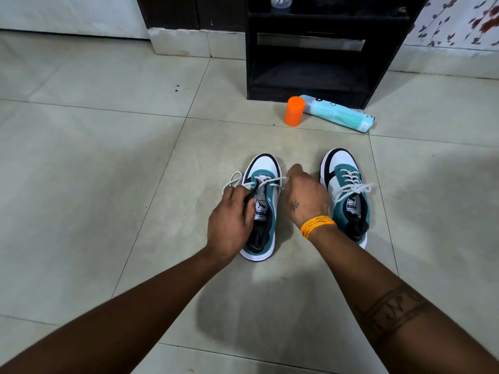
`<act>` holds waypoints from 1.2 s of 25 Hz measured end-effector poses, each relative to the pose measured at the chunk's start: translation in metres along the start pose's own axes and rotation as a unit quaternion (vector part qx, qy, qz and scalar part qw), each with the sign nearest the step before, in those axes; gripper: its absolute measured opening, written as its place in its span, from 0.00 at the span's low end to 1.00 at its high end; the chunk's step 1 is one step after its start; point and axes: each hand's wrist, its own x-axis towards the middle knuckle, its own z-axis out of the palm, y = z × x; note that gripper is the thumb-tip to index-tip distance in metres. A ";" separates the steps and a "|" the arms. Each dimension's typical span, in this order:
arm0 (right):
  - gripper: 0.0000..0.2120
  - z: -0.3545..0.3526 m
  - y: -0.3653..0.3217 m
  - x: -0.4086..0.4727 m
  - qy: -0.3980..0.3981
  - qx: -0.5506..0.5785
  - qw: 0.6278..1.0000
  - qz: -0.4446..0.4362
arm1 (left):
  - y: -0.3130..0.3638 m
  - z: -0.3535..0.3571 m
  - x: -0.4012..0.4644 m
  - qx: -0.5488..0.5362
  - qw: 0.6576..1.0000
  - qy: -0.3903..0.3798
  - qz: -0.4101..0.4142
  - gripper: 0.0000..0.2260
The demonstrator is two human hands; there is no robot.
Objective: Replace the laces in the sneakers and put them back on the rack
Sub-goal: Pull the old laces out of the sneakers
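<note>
Two teal, white and black sneakers stand side by side on the tiled floor, toes pointing away from me. My left hand (229, 220) pinches the black tongue edge of the left sneaker (263, 206), and a white lace (234, 179) loops out to its left. My right hand (303, 195) is curled beside that shoe and grips the lace's other end, pulled taut across the eyelets. The right sneaker (348, 195) stands apart, laced in white, with its ends lying loose. The black shoe rack (310, 49) stands beyond them.
An orange cap (294, 111) stands upright in front of the rack, beside a light blue spray can (339, 113) lying on its side. A white wall base runs along the far left. A flowered curtain hangs at the top right.
</note>
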 end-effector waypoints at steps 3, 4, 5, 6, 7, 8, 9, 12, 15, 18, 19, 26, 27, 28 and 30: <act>0.11 -0.002 0.002 -0.004 -0.022 0.041 0.998 0.040 | -0.001 -0.001 0.001 0.002 1.000 0.001 0.004 0.18; 0.14 -0.002 -0.001 -0.005 -0.028 0.039 0.999 -0.005 | -0.001 0.000 0.001 -0.002 1.000 0.003 0.003 0.18; 0.17 -0.001 -0.004 -0.004 -0.034 0.028 0.997 -0.057 | -0.001 0.000 0.000 -0.005 1.000 0.006 0.004 0.18; 0.18 0.001 -0.007 -0.004 -0.042 0.009 0.994 -0.104 | -0.002 0.001 0.000 -0.008 1.000 0.008 0.005 0.18; 0.16 0.002 -0.010 -0.003 -0.047 -0.015 0.990 -0.132 | -0.002 0.001 0.000 -0.010 1.000 0.010 0.007 0.18; 0.13 0.003 -0.012 -0.002 -0.044 -0.035 0.988 -0.142 | -0.002 0.001 0.000 -0.012 1.000 0.010 0.007 0.17; 0.11 0.003 -0.012 0.000 -0.037 -0.050 0.989 -0.135 | -0.002 0.002 0.000 -0.013 1.000 0.010 0.008 0.17; 0.08 0.002 -0.002 0.004 -0.023 0.012 1.000 0.013 | -0.002 0.002 0.000 -0.008 1.000 0.008 0.009 0.18; 0.11 -0.001 0.004 0.002 -0.021 0.076 0.994 0.078 | -0.002 0.002 0.000 -0.004 1.000 0.011 0.012 0.18; 0.15 -0.002 -0.005 -0.001 -0.002 0.096 0.995 -0.025 | -0.002 0.004 0.001 -0.003 1.000 0.007 0.009 0.18; 0.14 -0.001 -0.008 -0.002 0.007 0.112 0.993 -0.037 | -0.003 0.005 0.001 -0.007 1.000 0.008 0.012 0.17; 0.13 0.023 -0.023 -0.047 0.044 0.289 0.955 0.038 | -0.015 -0.010 0.038 -0.041 0.996 0.049 0.065 0.11; 0.14 0.027 -0.024 -0.051 0.055 0.279 0.958 0.037 | -0.016 -0.011 0.050 -0.029 0.995 0.046 0.079 0.09; 0.15 0.030 -0.025 -0.054 0.068 0.278 0.958 0.036 | -0.016 -0.013 0.061 -0.007 0.994 0.024 0.105 0.09; 0.15 0.031 -0.029 -0.059 0.089 0.296 0.950 0.046 | -0.016 -0.014 0.080 0.079 0.975 -0.075 0.195 0.14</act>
